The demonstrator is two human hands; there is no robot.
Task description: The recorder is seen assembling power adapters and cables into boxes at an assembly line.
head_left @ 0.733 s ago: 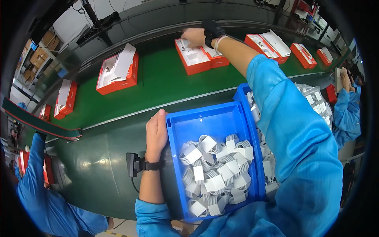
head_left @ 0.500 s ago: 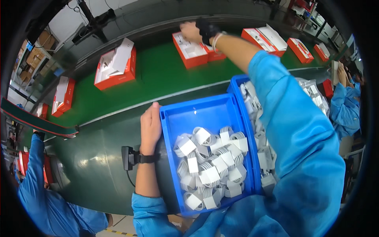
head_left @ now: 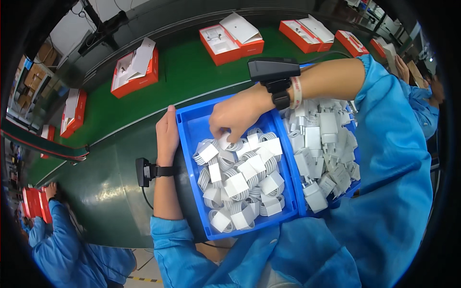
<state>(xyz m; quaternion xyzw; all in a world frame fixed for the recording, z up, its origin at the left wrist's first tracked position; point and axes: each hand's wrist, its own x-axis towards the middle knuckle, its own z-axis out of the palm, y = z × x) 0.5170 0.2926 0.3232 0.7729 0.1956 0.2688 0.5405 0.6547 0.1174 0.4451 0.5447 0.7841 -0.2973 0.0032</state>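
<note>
My right hand point(head_left: 240, 113) reaches down into a blue tray point(head_left: 194, 126). Its fingers are pinched on a coiled white cable point(head_left: 224, 141) in a white paper sleeve, at the far side of the pile; the fingertips are partly hidden. Several more such cables point(head_left: 236, 186) fill the tray. Outside the tray's left wall, my left hand point(head_left: 166, 134) lies along the rim, fingers stretched and holding nothing. Both wrists wear black bands with small devices. Under my right forearm, a second blue tray point(head_left: 301, 204) holds several white plug adapters point(head_left: 329, 127).
Beyond the trays runs a green conveyor belt point(head_left: 180, 79) carrying several opened red-and-white boxes point(head_left: 225, 55). At the left, a co-worker's hand point(head_left: 50, 190) touches a red box point(head_left: 34, 204). Another person's hand point(head_left: 402, 69) shows at the far right. A dark barrier point(head_left: 45, 146) juts in from the left.
My right hand has come back from a red box on the belt and down into the cable tray. My left hand stays beside the tray wall. The view has shifted slightly.
</note>
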